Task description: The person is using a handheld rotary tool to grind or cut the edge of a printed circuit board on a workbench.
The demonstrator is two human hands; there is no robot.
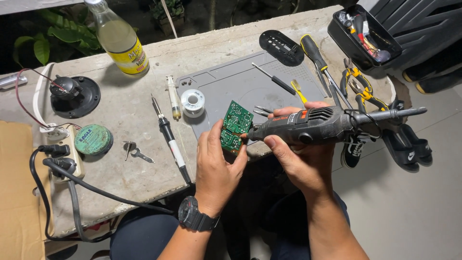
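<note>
My left hand (pixel 217 166) rose from below with the wrist bent back and a black watch (pixel 195 219) on it, and its thumb and fingers pinched a small green circuit board (pixel 236 126), held upright and tilted over the front edge of the concrete bench (pixel 125 168). My right hand (pixel 296 159) came in from the right, fingers wrapped around the dark grey body of a rotary tool (pixel 313 126), thumb lying along its underside; the tool lay nearly level, its nose touching the board's right edge. Behind the board lay a grey work mat (pixel 240 84), with a white solder spool (pixel 193 102) at its left edge and a black-handled screwdriver (pixel 275 80) on it. Far back on the bench stood a clear glass bottle (pixel 118 38) of pale liquid with a yellow label around its lower half. To the left sat a round green tin (pixel 93 139) with a printed lid, just beside a white power strip (pixel 65 154) carrying black plugs. A soldering iron (pixel 168 137) lay between the tin and the mat, near two keys (pixel 134 151). A black tray (pixel 363 31) of small tools sat at the far right corner.
</note>
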